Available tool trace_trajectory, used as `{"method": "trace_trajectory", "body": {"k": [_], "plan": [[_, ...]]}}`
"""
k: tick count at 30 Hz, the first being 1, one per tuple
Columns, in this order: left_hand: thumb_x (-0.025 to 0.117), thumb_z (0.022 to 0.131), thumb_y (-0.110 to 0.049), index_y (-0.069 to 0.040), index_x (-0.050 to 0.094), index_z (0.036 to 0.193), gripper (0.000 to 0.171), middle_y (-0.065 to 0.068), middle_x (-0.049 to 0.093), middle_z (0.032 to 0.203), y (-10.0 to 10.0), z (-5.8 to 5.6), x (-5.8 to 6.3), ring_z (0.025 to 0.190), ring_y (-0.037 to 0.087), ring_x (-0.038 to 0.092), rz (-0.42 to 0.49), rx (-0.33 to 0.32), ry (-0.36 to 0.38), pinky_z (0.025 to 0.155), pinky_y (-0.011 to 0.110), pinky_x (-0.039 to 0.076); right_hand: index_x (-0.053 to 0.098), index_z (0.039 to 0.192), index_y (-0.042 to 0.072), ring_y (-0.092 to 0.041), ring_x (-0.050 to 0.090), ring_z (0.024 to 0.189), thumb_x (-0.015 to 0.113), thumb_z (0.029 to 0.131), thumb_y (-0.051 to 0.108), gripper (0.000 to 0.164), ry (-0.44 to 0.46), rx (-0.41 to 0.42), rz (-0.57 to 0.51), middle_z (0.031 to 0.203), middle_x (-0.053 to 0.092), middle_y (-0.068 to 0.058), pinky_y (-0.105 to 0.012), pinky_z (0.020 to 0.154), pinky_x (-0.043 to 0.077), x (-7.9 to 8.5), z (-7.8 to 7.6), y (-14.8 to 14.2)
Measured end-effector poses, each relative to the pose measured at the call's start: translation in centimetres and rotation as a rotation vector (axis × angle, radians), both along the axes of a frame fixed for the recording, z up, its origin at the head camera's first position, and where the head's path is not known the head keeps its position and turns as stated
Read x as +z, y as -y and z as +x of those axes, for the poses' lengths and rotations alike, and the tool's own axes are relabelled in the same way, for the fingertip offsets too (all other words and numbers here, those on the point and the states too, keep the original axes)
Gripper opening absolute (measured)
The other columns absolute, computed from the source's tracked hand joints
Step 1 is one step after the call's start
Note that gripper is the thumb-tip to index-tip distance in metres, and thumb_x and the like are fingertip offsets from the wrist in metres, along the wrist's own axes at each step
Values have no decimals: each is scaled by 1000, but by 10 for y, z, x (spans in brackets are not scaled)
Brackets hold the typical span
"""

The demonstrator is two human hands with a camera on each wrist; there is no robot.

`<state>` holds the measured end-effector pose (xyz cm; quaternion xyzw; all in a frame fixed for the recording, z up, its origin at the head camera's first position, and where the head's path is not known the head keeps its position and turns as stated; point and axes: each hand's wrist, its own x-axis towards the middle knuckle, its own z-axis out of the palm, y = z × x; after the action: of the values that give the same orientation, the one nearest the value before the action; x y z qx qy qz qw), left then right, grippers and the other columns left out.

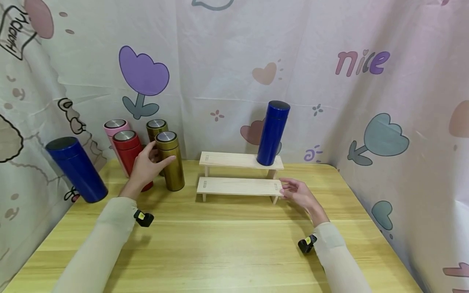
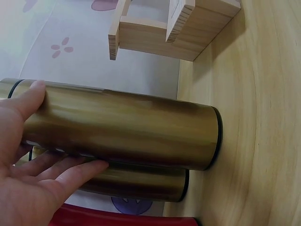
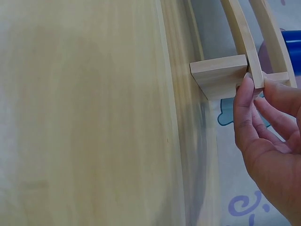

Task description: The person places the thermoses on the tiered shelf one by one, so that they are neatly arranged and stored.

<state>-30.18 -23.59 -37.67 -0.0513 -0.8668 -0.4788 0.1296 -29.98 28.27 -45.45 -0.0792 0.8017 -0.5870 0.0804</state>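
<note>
My left hand is around the upper part of the front gold thermos, its thumb against one side and the fingers behind. In the left wrist view, the fingers lie between that thermos and a second gold thermos. At the right end of a two-step wooden stand, my right hand pinches the lower board between thumb and fingers. A blue thermos stands upright on the right end of the stand's upper step.
Left of the gold pair stand a red thermos and a pink thermos. Another blue thermos is at the table's left edge. A printed cloth hangs behind and beside the wooden table.
</note>
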Motion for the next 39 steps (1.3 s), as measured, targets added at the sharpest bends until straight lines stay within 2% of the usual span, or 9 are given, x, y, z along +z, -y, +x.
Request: {"method": "trace_trajectory", "body": {"k": [7,15,26,33,39], "plan": [[76,94,-38,-5,30,160,87,32,50,151,-1,2,1,136,50,53,3,4,-32,113,62,44,42,151,-9,-10,67,90,61,98,-6,56,-6,-2,-6,126,57,-34,-33,88,64,0,-1,1],[75,95,-38,-4,28,160,88,32,47,152,-5,3,0,137,51,52,-1,7,-20,113,63,44,43,151,-9,-11,67,90,61,97,-7,56,-2,-6,-8,126,58,-32,-37,90,64,1,2,2],[76,95,-37,-5,30,160,86,30,50,151,-6,3,-1,136,49,53,2,14,-30,113,63,45,42,151,-9,-9,67,90,61,98,-7,56,0,-12,-6,127,57,-33,-35,89,64,1,1,2],[76,94,-35,-5,32,159,84,30,50,152,-5,5,4,136,49,53,5,12,-48,113,62,45,43,150,-9,-10,66,91,61,97,-7,56,5,-12,-9,126,57,-32,-35,89,64,1,1,2],[77,93,-37,-7,35,158,82,29,50,151,-6,5,14,136,50,53,35,21,-80,112,62,45,42,150,-9,-10,66,91,61,97,-7,57,4,-13,-9,125,57,-31,-28,85,64,0,0,1]]}}
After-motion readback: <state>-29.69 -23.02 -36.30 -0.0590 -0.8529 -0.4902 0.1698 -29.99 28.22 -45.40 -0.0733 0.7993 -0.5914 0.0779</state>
